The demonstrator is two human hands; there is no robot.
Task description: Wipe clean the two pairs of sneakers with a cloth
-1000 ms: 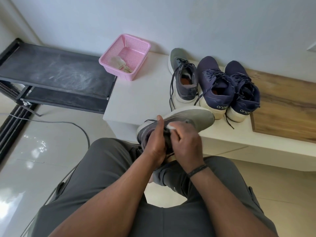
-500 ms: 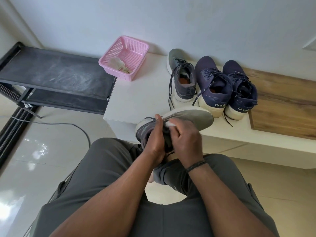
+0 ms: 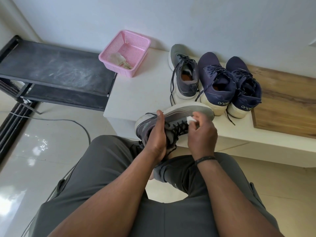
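the left hand [image 3: 156, 134] wraps the heel end of a grey mesh sneaker with a white sole [image 3: 172, 120], thumb over the top, holding it on its side above the lap. the right hand [image 3: 201, 132] pinches a small white cloth [image 3: 241, 119] against the upper near the toe. its grey partner [image 3: 183, 74] and 2 navy knit sneakers [image 3: 229, 82] stand side by side on the white surface [image 3: 136, 98], untouched. a pink plastic basket [image 3: 125, 53] holds another rag. risk: the cloth is small and bunched, so fingers may rub instead; the dangling laces could snag it; hard wiping near the toe could twist the shoe in the heel grip.
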